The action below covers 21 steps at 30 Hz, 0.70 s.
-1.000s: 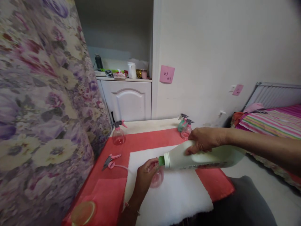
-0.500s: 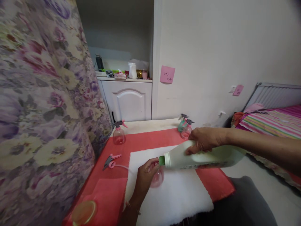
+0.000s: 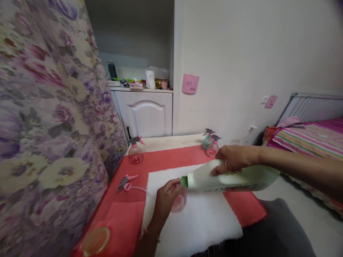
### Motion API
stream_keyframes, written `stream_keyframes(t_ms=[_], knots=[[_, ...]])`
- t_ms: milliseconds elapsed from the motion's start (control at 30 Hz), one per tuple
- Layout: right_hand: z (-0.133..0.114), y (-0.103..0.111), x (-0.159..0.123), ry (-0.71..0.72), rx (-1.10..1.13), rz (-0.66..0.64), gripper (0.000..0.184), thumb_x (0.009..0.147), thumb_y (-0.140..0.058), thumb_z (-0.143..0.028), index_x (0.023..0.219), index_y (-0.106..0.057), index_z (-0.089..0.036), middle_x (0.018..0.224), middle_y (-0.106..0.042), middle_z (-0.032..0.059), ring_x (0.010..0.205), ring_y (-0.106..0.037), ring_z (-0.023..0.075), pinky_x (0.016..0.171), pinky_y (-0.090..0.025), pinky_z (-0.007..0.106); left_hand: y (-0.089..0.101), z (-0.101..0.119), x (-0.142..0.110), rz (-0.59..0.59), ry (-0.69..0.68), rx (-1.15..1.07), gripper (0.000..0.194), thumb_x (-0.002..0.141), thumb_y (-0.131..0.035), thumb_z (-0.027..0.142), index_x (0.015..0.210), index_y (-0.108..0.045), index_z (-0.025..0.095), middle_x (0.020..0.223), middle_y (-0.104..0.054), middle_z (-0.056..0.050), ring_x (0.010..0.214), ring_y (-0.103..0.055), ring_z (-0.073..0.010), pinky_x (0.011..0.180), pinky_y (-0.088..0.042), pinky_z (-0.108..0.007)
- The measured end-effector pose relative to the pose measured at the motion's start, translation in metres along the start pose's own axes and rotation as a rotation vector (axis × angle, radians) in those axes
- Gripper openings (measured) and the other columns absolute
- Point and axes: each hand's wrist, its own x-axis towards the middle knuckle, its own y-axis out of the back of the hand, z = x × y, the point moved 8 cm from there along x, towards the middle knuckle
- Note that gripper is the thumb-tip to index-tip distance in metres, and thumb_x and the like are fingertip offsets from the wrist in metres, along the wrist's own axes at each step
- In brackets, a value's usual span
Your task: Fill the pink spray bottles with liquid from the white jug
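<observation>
With my right hand [image 3: 232, 159] I grip a large pale green jug [image 3: 209, 180], tipped onto its side so its green spout [image 3: 184, 181] points left. My left hand [image 3: 166, 198] is closed around the neck of a clear pink bottle [image 3: 179, 202], right under the spout. The bottle is over a white cloth [image 3: 200, 225]; its mouth is hidden by my fingers and the spout. Whether liquid is flowing I cannot make out. Left of it lies a grey and pink spray head [image 3: 125, 184], its thin tube reaching onto the cloth.
A pink spray bottle [image 3: 135, 154] stands at the back left. At the back right are another pink spray bottle [image 3: 212, 150] and a green one [image 3: 206, 142]. A round yellowish lid-like object [image 3: 95, 241] sits at the front left. A floral curtain [image 3: 53, 125] hangs at left.
The jug, the bottle and both hands hold practically the same position; only a very slight shift of the whole view shows.
</observation>
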Motion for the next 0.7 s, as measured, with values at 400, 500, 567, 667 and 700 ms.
stream_keyframes(t_ms=[400, 500, 567, 667, 700], knots=[[0.041, -0.040, 0.007, 0.066, 0.345, 0.015, 0.042, 0.072, -0.067, -0.059, 0.065, -0.059, -0.018, 0.051, -0.056, -0.0017, 0.045, -0.050, 0.0120, 0.043, -0.036, 0.025, 0.002, -0.002, 0.000, 0.024, -0.011, -0.005, 0.022, 0.076, -0.069, 0.030, 0.096, -0.073, 0.022, 0.102, -0.077, -0.006, 0.099, -0.068, -0.0251, 0.090, -0.050, -0.036], [0.049, -0.048, 0.008, 0.078, 0.421, 0.009, 0.041, 0.073, -0.067, -0.058, 0.065, -0.057, -0.019, 0.049, -0.054, -0.0032, 0.044, -0.047, 0.0109, 0.043, -0.034, 0.024, 0.002, -0.001, 0.000, 0.026, -0.010, -0.006, 0.022, 0.076, -0.069, 0.030, 0.095, -0.073, 0.021, 0.102, -0.077, -0.007, 0.101, -0.068, -0.0254, 0.091, -0.050, -0.036], [0.056, -0.052, 0.010, 0.095, 0.491, 0.018, 0.041, 0.074, -0.067, -0.057, 0.064, -0.057, -0.019, 0.047, -0.053, -0.0040, 0.043, -0.046, 0.0105, 0.043, -0.033, 0.023, 0.002, -0.001, -0.001, 0.022, -0.007, -0.008, 0.023, 0.076, -0.068, 0.030, 0.096, -0.073, 0.021, 0.102, -0.077, -0.007, 0.102, -0.068, -0.0259, 0.092, -0.050, -0.037], [0.067, -0.051, 0.014, 0.134, 0.632, 0.079, 0.042, 0.077, -0.066, -0.057, 0.061, -0.055, -0.019, 0.046, -0.052, -0.0048, 0.042, -0.044, 0.0093, 0.044, -0.031, 0.023, 0.002, -0.001, -0.001, 0.021, -0.003, -0.005, 0.024, 0.076, -0.068, 0.031, 0.097, -0.073, 0.021, 0.107, -0.076, -0.009, 0.106, -0.067, -0.0273, 0.094, -0.049, -0.038], [0.070, -0.051, 0.016, 0.147, 0.692, 0.104, 0.043, 0.078, -0.066, -0.056, 0.060, -0.054, -0.019, 0.045, -0.051, -0.0053, 0.041, -0.041, 0.0084, 0.044, -0.030, 0.023, 0.003, -0.001, 0.000, 0.022, -0.002, -0.001, 0.024, 0.076, -0.068, 0.031, 0.097, -0.073, 0.021, 0.108, -0.076, -0.009, 0.107, -0.066, -0.0277, 0.096, -0.049, -0.039]])
